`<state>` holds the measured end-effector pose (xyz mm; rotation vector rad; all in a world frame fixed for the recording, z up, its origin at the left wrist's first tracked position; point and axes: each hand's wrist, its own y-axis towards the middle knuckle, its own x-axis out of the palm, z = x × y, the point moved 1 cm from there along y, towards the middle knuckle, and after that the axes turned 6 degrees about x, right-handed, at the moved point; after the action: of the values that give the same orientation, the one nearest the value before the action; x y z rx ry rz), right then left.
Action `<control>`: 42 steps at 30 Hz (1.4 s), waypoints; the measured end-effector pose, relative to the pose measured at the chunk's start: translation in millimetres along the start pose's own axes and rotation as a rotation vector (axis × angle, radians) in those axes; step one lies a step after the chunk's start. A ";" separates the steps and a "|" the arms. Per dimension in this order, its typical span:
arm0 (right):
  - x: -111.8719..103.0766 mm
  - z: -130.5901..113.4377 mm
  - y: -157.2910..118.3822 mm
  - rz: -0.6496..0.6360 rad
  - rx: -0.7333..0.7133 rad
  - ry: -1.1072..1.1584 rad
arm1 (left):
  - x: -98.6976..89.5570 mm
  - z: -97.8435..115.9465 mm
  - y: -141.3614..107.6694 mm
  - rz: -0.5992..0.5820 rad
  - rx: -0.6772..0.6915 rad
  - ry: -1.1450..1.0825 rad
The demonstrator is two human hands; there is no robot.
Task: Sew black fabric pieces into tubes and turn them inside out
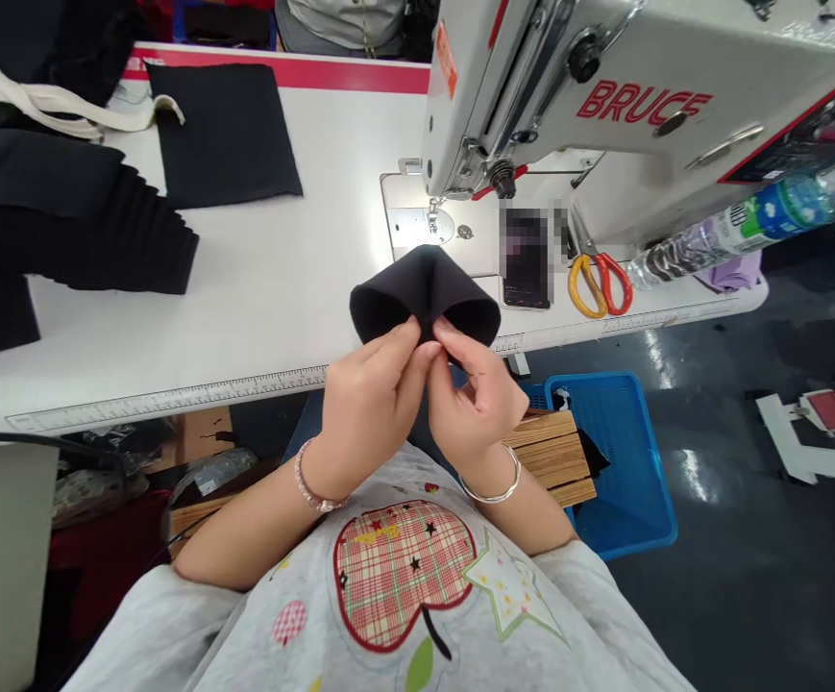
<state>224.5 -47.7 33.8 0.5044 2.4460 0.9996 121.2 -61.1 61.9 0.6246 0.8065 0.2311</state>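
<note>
A black fabric piece (428,274) is held up in front of me at the table's front edge, its two sides curled into loops that meet in the middle. My left hand (370,399) pinches it just left of the centre fold. Close beside it, my right hand (473,394) pinches the same fabric, thumb and fingertips together. The two thumbs almost touch. Beyond the fabric stands the sewing machine (532,96), with its needle plate (421,226) partly in view. The edge of the cloth between my fingertips is hidden.
Stacked black fabric pieces (78,211) lie at the left, near a flat black square (226,135) and a white strap (42,96). Right of the needle lie a phone (525,259), scissors (600,284) and a water bottle (741,226). A blue basket (626,461) stands below.
</note>
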 end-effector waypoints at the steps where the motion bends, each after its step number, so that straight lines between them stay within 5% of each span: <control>1: 0.4 -0.5 0.2 0.002 -0.009 -0.002 | -0.9 -0.8 1.1 0.006 -0.031 -0.041; 10: 1.1 8.5 -8.9 -0.100 -0.198 -0.042 | 6.7 -26.5 -1.8 0.069 -0.644 -0.914; 14: 3.2 10.7 -14.3 -0.191 -0.289 -0.099 | 9.2 -29.5 -1.7 0.048 -0.725 -1.173; 20: 6.4 5.3 -17.9 -0.215 -0.406 -0.067 | 12.3 -26.0 0.8 0.145 -0.800 -1.219; 30: 8.7 3.2 -22.9 -0.228 -0.412 -0.035 | 16.1 -17.3 1.2 0.434 -1.143 -1.100; 36: 10.4 6.4 -36.0 -0.239 -0.339 -0.001 | 21.8 -22.8 -6.0 0.465 -1.042 -1.043; 42: 6.9 6.1 -45.8 -0.454 -0.137 -0.155 | 28.5 -28.6 -18.1 0.467 -0.936 -0.900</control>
<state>214.7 -71.6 -5.0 -0.0246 2.1927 0.8858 118.8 -51.2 18.8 -0.0309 -0.3573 0.6427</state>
